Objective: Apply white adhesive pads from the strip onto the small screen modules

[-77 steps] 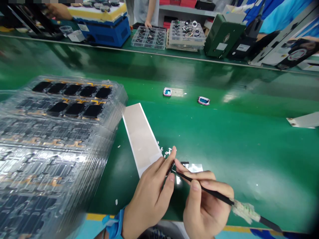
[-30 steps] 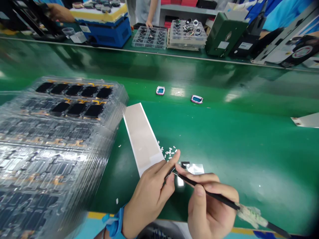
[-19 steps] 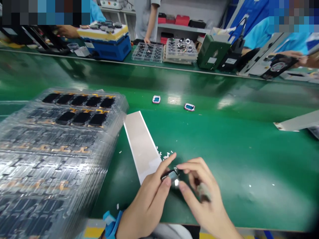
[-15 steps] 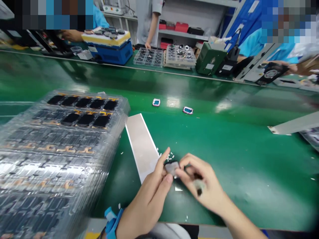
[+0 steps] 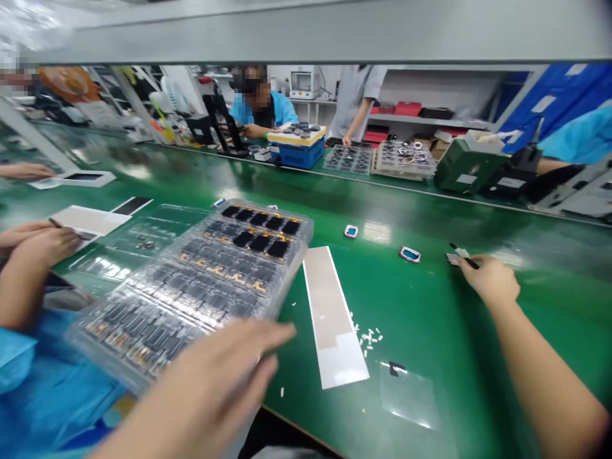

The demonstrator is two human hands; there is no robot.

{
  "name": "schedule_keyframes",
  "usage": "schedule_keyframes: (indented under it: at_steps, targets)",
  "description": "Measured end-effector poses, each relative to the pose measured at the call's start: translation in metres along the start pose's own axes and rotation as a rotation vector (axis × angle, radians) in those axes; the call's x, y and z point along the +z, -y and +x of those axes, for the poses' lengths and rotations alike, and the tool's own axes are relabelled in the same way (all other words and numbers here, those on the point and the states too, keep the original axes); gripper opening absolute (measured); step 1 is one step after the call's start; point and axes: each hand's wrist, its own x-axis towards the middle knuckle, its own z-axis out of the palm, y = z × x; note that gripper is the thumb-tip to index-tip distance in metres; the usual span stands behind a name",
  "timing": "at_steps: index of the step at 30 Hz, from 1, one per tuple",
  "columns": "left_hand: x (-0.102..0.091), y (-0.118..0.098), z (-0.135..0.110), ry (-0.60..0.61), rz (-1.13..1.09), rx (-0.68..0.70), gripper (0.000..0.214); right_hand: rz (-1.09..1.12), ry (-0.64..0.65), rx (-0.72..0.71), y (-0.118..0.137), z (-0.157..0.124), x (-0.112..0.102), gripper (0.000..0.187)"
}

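Observation:
My left hand [image 5: 215,382], blurred, is raised over the near right corner of the clear plastic tray stack [image 5: 191,306], its fingers stretched out and nothing in them. My right hand [image 5: 492,278] reaches far out to the right over the green bench. Its fingers are closed on a thin black stick-like tool [image 5: 471,262] with a pale middle. At the fingertips is a small flat grey piece [image 5: 452,259]; whether it is held or lies on the bench I cannot tell. Two small frames with blue centres, one nearer [image 5: 410,255] and one farther [image 5: 351,231], lie to its left.
A long white-edged beige sheet [image 5: 329,306] lies beside the trays, with scattered white bits [image 5: 369,338] and a clear film [image 5: 408,395] to its right. At the left, another person's hands [image 5: 41,245] work on a sheet. An overhead beam [image 5: 306,35] crosses above.
My hands have parted: the right has gone forward and right with the small piece, the left back toward the trays. The view has turned left, bringing in a neighbouring person.

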Motion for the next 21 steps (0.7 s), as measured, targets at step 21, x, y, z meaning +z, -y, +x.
schedule_keyframes:
  at_steps: [21]
  targets:
    - [-0.032, 0.106, 0.144, 0.056, 0.447, -0.296, 0.018, 0.451, 0.138, -0.267, 0.093, -0.186, -0.042, 0.014]
